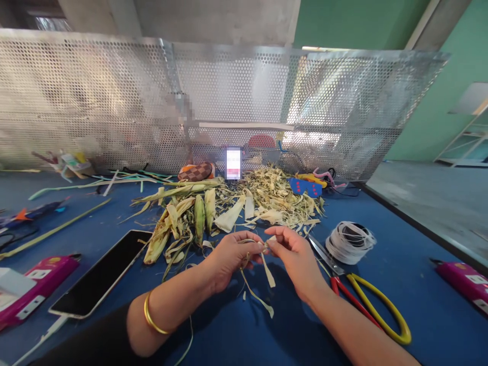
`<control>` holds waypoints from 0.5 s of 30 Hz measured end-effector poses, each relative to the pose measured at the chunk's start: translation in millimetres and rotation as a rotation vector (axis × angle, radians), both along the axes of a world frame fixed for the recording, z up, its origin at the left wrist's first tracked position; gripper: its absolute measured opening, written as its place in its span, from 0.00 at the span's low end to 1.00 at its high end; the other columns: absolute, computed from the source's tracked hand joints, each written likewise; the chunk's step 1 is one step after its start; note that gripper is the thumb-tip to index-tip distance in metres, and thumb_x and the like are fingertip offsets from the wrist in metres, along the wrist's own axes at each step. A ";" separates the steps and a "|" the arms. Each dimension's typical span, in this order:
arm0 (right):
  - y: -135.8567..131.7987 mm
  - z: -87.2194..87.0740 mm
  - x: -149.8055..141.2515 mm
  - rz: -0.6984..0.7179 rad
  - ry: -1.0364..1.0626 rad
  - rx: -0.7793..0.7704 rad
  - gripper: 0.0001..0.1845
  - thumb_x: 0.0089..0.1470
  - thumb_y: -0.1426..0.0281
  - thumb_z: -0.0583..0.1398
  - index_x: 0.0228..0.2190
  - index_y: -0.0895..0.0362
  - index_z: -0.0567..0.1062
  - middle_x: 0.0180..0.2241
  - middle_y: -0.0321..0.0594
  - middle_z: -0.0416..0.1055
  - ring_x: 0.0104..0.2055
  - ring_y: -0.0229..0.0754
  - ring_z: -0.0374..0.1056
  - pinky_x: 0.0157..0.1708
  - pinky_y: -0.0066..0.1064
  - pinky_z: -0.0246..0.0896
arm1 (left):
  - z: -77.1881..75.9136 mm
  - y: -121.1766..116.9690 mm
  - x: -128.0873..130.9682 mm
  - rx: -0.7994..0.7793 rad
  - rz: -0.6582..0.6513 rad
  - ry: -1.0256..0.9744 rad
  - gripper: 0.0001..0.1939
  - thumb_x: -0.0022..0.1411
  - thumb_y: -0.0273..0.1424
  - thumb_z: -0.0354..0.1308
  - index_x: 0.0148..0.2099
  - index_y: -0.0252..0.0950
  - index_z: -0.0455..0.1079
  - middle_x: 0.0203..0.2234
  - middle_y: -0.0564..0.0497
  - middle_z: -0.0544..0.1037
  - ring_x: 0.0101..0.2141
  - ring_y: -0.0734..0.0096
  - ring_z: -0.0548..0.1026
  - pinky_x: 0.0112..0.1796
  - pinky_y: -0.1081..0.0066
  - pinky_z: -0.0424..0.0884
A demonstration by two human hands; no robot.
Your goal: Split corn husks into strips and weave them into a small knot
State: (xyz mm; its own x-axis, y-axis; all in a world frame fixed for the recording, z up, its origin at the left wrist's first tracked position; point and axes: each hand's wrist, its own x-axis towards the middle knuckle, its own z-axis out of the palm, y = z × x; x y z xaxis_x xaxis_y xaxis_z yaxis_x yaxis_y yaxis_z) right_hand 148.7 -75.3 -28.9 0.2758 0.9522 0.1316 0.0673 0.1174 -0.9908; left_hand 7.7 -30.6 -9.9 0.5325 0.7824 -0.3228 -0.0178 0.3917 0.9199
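Observation:
My left hand (239, 254) is closed in a pinch on pale, dried corn husk strips (269, 274), whose loose ends hang below the fingers over the blue tabletop. Touching the same strips from the other side, my right hand (292, 251) pinches them between thumb and forefinger. The two sets of fingertips nearly meet. Just beyond my hands lie whole corn husks (231, 214), some green and some yellowed, with a heap of shredded husk (280, 190) behind them. What the fingers cover of the strips is hidden.
Right of my hands are red-and-yellow-handled scissors (341, 277) and a spool of white cord (348, 245). A large phone (102, 274) and a magenta power strip (38, 287) lie left; another power strip (463, 282) lies right. A perforated metal panel (232, 86) stands along the back.

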 end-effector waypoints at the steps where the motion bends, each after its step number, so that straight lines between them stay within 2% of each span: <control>1: -0.1 -0.8 0.5 0.012 -0.038 0.010 0.10 0.45 0.66 0.60 0.32 0.55 0.74 0.20 0.30 0.62 0.25 0.37 0.62 0.27 0.30 0.61 | -1.1 0.9 0.1 0.001 -0.002 -0.004 0.12 0.42 0.31 0.66 0.30 0.35 0.68 0.24 0.52 0.76 0.22 0.78 0.69 0.24 0.76 0.60; 6: -0.3 0.0 4.9 0.059 -0.173 0.045 0.07 0.49 0.67 0.58 0.29 0.55 0.75 0.22 0.34 0.68 0.27 0.39 0.64 0.28 0.30 0.61 | -2.8 4.7 -1.3 0.003 -0.023 -0.064 0.11 0.42 0.32 0.66 0.28 0.34 0.70 0.22 0.52 0.74 0.22 0.79 0.66 0.28 0.75 0.61; 11: -1.6 7.0 13.1 0.080 -0.382 0.053 0.05 0.49 0.68 0.60 0.28 0.53 0.77 0.25 0.34 0.73 0.28 0.40 0.67 0.29 0.30 0.61 | -0.1 8.7 -4.4 0.047 -0.016 -0.021 0.10 0.43 0.33 0.66 0.28 0.35 0.70 0.23 0.52 0.75 0.24 0.78 0.68 0.30 0.75 0.62; 15: -2.9 8.2 16.3 0.095 -0.548 0.172 0.06 0.51 0.68 0.60 0.30 0.50 0.78 0.30 0.36 0.74 0.32 0.42 0.69 0.33 0.32 0.63 | 1.9 10.4 -6.0 0.090 -0.026 0.018 0.11 0.43 0.34 0.66 0.28 0.35 0.71 0.22 0.52 0.75 0.25 0.75 0.69 0.30 0.75 0.62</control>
